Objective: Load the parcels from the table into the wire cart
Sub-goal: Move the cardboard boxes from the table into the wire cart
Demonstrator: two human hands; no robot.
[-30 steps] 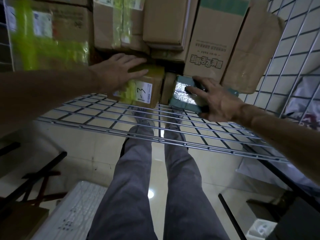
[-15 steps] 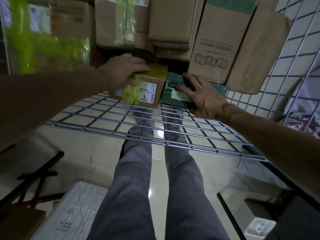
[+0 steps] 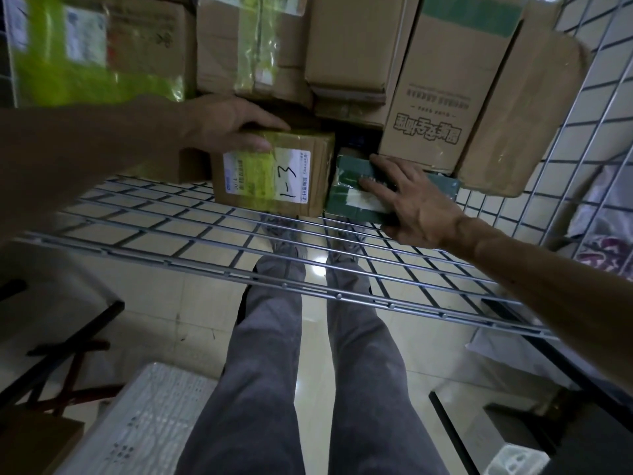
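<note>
Surroundings: stacked cardboard cartons (image 3: 346, 46) and a brown padded envelope (image 3: 520, 114) crowd the back of the wire cart (image 3: 205, 231), right behind both parcels.
Left grip (image 3: 226, 126): clasps the top of the brown cardboard box with yellow tape (image 3: 274, 186), which stands on the cart's mesh.
Right grip (image 3: 414, 204): fingers over and thumb under the flat green parcel (image 3: 346, 197), just beside the box.
Change: a second ago a gap separated the two parcels; now it is closed.
Writing: "1-3" is handwritten on the box's white label.

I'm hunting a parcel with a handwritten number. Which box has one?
The small brown box under the left hand, with 1-3 handwritten on its front; no other box shows handwriting.
</note>
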